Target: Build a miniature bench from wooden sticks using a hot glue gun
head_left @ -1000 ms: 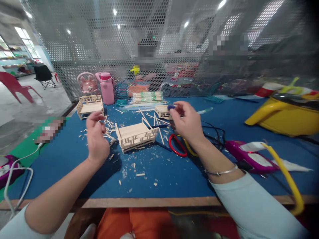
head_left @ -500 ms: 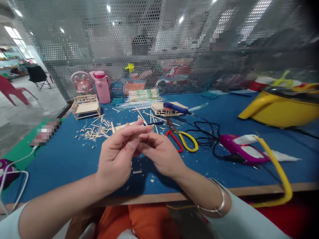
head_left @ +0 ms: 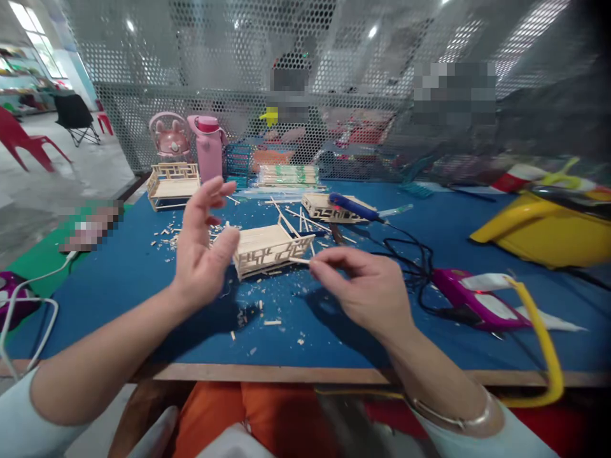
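Note:
Between my hands, on the blue tabletop, stands a miniature bed frame of thin wooden sticks [head_left: 260, 245] with latticed sides. My right hand [head_left: 365, 286] pinches a short wooden stick [head_left: 300, 260] between thumb and fingertips, its free tip close to the frame's right front; whether they touch I cannot tell. Raised at the frame's left is my left hand [head_left: 203, 245], fingers apart and nothing in it. The scissors lie largely hidden behind my right hand; only their dark blades [head_left: 337, 233] show.
A blue glue gun [head_left: 353, 207] rests on another latticed stick piece [head_left: 317, 208]. A finished-looking miniature bench [head_left: 175, 186] and pink bottle [head_left: 210, 149] stand back left. At right are a purple device [head_left: 482, 299] with cords and a yellow container [head_left: 548, 226]. Stick scraps litter the table.
My hands, together before, have moved apart: left up and leftward, right to the right with a stick. The latticed bed frame has come into view between them; the scissors are now mostly covered.

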`<act>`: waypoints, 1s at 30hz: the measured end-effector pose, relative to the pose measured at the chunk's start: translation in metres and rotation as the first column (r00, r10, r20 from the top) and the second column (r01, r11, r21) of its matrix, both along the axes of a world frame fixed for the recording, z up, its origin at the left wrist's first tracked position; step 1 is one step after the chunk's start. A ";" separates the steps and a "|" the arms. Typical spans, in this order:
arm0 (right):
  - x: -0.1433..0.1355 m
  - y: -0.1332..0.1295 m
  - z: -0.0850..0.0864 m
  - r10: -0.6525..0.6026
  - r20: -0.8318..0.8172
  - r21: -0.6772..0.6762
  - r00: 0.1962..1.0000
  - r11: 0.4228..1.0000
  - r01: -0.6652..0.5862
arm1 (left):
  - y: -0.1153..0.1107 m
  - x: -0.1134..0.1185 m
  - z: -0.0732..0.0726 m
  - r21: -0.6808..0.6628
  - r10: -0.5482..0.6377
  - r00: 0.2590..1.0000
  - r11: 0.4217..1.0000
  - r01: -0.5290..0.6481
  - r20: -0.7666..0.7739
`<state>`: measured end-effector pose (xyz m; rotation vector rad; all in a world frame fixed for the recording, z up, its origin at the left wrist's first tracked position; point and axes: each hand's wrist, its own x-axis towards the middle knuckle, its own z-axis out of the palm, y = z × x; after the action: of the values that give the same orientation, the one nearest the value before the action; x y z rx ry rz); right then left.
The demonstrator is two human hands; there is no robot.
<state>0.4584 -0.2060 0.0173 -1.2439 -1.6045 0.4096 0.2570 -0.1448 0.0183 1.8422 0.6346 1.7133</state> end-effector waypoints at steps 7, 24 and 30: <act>-0.001 0.011 -0.003 -0.184 0.809 0.321 0.558 0.934 -0.157 | 0.023 -0.024 -0.012 -0.184 -0.201 0.731 0.977 0.105 -0.652; -0.012 0.021 0.002 -0.024 0.774 0.049 0.632 0.999 -0.022 | 0.024 -0.010 -0.031 -0.145 -0.180 0.736 0.983 0.112 -0.653; -0.012 0.022 0.009 0.006 0.743 0.011 0.669 1.000 -0.022 | 0.024 -0.009 -0.032 -0.154 -0.184 0.735 0.982 0.109 -0.653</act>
<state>0.4465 -0.1837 0.0260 -1.4856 -2.2991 -0.1600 0.2476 -0.1207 -0.0138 2.3538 0.8005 0.8546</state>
